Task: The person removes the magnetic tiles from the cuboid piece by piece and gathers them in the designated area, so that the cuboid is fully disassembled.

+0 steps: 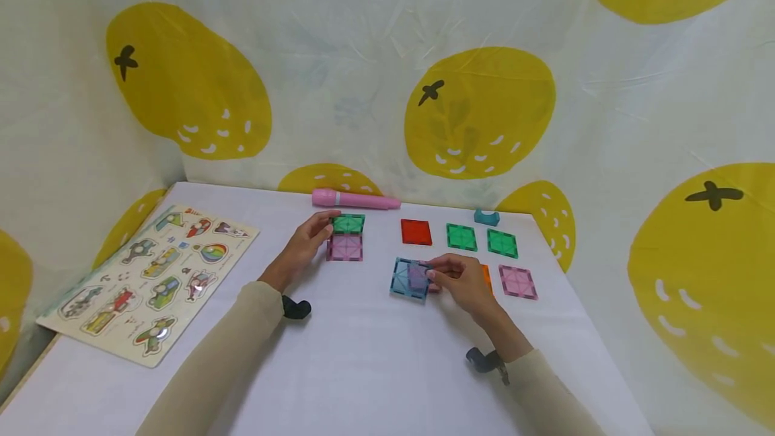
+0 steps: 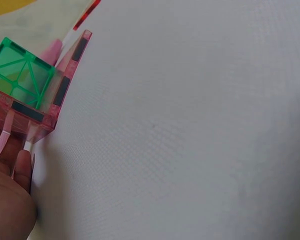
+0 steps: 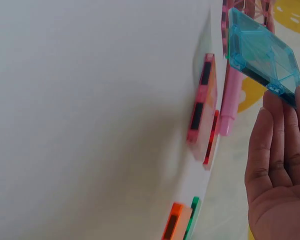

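Note:
Left of the table's middle, my left hand (image 1: 303, 247) holds the left side of a small structure of magnetic tiles. Its translucent pink tile (image 1: 345, 248) faces me, and a green tile (image 1: 348, 223) is at the top. The left wrist view shows this green tile (image 2: 22, 72) against dark-magnet pink edges (image 2: 62, 90); part of the hand is out of frame. To the right, my right hand (image 1: 463, 284) pinches a translucent blue magnetic tile (image 1: 402, 282) by its edge, tilted above the table. A pink tile (image 3: 202, 100) lies beneath, partly hidden in the head view.
A red tile (image 1: 416, 232), two green tiles (image 1: 462, 237), a pink tile (image 1: 518, 282) and a partly covered orange tile (image 1: 487, 277) lie at right. Along the back are a pink marker-like stick (image 1: 363, 201) and a teal piece (image 1: 487, 217). A picture puzzle board (image 1: 151, 281) lies at left.

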Demonstrator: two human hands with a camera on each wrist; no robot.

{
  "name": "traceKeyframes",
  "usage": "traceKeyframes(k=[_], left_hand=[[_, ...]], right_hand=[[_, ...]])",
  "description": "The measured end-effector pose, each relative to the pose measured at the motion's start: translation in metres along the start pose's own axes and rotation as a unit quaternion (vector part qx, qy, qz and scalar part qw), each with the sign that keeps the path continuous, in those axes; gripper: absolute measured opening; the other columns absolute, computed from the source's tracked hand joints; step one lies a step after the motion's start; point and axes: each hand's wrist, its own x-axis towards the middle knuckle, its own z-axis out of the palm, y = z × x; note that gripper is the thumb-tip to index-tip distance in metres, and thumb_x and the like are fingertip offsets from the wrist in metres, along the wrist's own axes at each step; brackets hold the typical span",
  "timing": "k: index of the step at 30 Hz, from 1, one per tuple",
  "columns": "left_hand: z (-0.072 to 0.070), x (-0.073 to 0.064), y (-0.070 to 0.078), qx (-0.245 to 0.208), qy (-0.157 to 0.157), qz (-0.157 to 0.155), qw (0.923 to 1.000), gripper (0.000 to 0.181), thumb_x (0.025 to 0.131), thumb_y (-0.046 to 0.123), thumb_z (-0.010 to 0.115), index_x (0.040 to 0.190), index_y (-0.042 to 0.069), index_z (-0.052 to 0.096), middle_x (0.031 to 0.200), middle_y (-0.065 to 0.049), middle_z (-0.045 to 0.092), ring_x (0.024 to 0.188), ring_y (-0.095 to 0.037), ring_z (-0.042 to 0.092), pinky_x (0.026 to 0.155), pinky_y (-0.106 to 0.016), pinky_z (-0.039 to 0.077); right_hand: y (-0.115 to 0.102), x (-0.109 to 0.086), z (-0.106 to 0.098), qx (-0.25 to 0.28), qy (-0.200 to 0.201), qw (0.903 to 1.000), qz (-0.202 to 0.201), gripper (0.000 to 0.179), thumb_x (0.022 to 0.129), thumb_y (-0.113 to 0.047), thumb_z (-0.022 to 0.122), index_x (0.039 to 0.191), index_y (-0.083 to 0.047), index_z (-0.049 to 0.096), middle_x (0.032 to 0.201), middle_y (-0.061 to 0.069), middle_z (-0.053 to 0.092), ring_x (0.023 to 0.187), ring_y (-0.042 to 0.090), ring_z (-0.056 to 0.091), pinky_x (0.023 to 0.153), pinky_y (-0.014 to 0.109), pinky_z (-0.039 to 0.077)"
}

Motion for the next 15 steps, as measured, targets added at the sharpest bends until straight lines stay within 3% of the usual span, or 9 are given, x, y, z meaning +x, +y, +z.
traceKeyframes(k=[10, 15], left_hand=[[0.0, -0.001, 0.001, -0.004, 0.004, 0.0, 1.0, 0.039, 0.114, 0.032, 0.051, 0.153, 0.038, 0.052, 0.17, -0.002, 0.039, 0.159, -0.029, 0.032, 0.134, -0.058, 0.021], [0.002, -0.001, 0.002, 0.0, 0.005, -0.008, 1.0, 0.039, 0.114, 0.033, 0.051, 0.152, 0.04, 0.052, 0.17, 0.0, 0.038, 0.16, -0.028, 0.03, 0.134, -0.058, 0.021]], right_hand=[[0.019, -0.022, -0.021, -0.006, -0.003, 0.9992, 0.039, 0.027, 0.1, -0.018, 0.076, 0.125, -0.007, 0.075, 0.113, 0.011, 0.078, 0.098, 0.027, 0.075, 0.085, 0.025, 0.064], [0.022, -0.03, -0.026, -0.015, -0.007, 0.9978, 0.064, 0.023, 0.102, -0.016, 0.073, 0.124, -0.01, 0.077, 0.107, 0.01, 0.078, 0.095, 0.024, 0.075, 0.085, 0.023, 0.064]])
